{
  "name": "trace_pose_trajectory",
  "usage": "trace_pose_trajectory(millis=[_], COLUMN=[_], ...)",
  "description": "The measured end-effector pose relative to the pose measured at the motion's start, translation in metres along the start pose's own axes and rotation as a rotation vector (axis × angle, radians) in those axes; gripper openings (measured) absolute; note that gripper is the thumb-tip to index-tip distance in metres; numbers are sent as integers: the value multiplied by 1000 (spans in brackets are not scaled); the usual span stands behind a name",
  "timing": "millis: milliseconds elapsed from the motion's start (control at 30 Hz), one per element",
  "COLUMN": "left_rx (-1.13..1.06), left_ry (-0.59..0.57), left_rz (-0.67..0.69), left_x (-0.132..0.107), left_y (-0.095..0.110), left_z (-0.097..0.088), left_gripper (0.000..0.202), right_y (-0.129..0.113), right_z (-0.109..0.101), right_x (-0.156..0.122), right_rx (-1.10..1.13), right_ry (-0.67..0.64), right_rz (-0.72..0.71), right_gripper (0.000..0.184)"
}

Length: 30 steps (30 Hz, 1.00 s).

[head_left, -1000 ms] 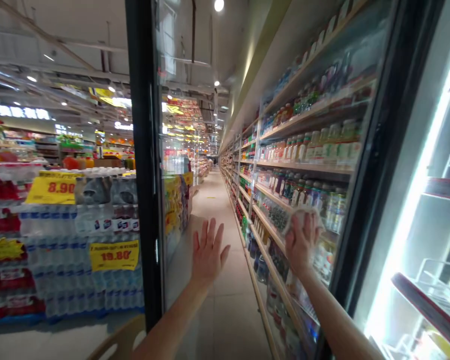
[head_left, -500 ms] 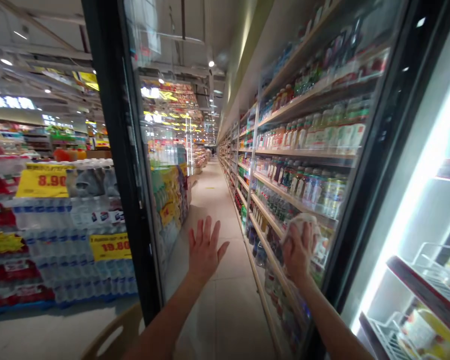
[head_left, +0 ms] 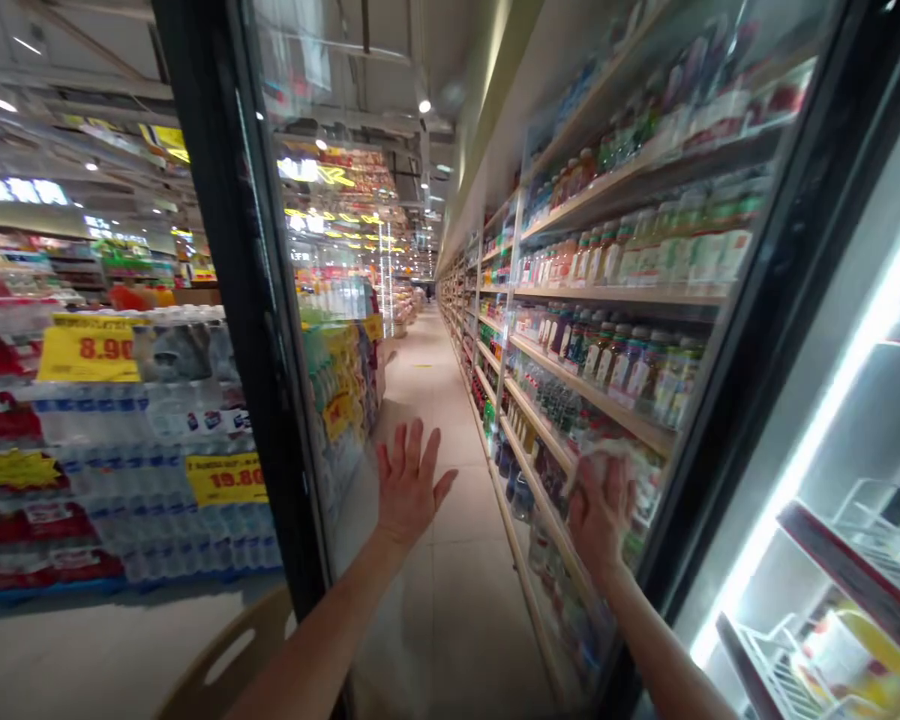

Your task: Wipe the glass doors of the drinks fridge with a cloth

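A glass door with a black frame [head_left: 274, 350] stands in front of me, and shelves of bottles show in its pane. My left hand [head_left: 409, 490] is raised at the middle of the pane, palm forward and fingers spread, with nothing in it. To the right, my right hand [head_left: 600, 520] presses a pale, crumpled cloth [head_left: 607, 450] to the glass near the door's right-hand frame. Its fingers lie over the cloth, which is slightly blurred and partly covered by them.
A lit cooler interior with wire shelves [head_left: 855, 520] and packages is at the far right. On the left stand stacks of bottled-water packs [head_left: 172, 430] with yellow price signs [head_left: 229, 478]. A tan, curved object with a slot [head_left: 232, 650] sits low beside the left forearm.
My right hand and the cloth have shifted down very slightly on the glass. My left hand keeps nearly the same place and spread. The view has moved a little.
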<state>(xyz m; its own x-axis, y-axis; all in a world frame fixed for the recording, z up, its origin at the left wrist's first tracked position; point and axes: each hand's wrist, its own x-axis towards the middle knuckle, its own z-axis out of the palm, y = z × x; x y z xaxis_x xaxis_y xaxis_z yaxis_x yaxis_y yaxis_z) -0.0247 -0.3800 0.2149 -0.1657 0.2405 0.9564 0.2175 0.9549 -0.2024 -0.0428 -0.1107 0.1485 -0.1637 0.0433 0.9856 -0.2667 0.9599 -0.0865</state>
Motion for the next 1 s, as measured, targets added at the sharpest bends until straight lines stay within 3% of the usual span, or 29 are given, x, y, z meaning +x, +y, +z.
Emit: trace_pose_trajectory(millis=[67, 100, 233, 300, 367, 467, 533, 600, 700, 767, 833, 933, 1000], left_rx=[-9, -13, -5, -6, -14, -19, -13, -6, 2, 11, 17, 19, 19], left_ry=[12, 19, 27, 23, 21, 21, 28, 37, 29, 17, 11, 19, 22], left_rz=[-7, -6, 11, 11, 4, -8, -4, 6, 13, 17, 17, 4, -3], left_x=[0, 0, 0, 0, -1, -1, -2, -2, -2, -2, -2, -2, -2], left_y=[0, 0, -2, -3, -3, -2, -1, -1, -2, -2, -2, 1, 3], left_z=[2, 2, 2, 1, 2, 3, 4, 5, 4, 3, 2, 2, 3], left_gripper=[72, 72, 76, 77, 77, 75, 74, 73, 73, 73, 71, 68, 67], right_y=[3, -7, -62, -61, -35, 9, 11, -13, -56, -58, -32, 20, 34], right_z=[1, 1, 5, 6, 6, 6, 7, 6, 6, 6, 6, 7, 9], right_x=[4, 5, 4, 3, 4, 12, 18, 20, 14, 11, 11, 21, 31], right_rx=[-16, 4, 137, 150, 95, 3, 4, 46, 133, 151, 106, 31, 27], right_ry=[52, 38, -157, -183, -121, 59, 133, 70, -149, -190, -125, 56, 169], right_rz=[97, 76, -219, -271, -172, 179, 296, 160, -216, -299, -183, 176, 333], right_gripper=[49, 50, 49, 49, 49, 52, 53, 52, 47, 44, 42, 47, 50])
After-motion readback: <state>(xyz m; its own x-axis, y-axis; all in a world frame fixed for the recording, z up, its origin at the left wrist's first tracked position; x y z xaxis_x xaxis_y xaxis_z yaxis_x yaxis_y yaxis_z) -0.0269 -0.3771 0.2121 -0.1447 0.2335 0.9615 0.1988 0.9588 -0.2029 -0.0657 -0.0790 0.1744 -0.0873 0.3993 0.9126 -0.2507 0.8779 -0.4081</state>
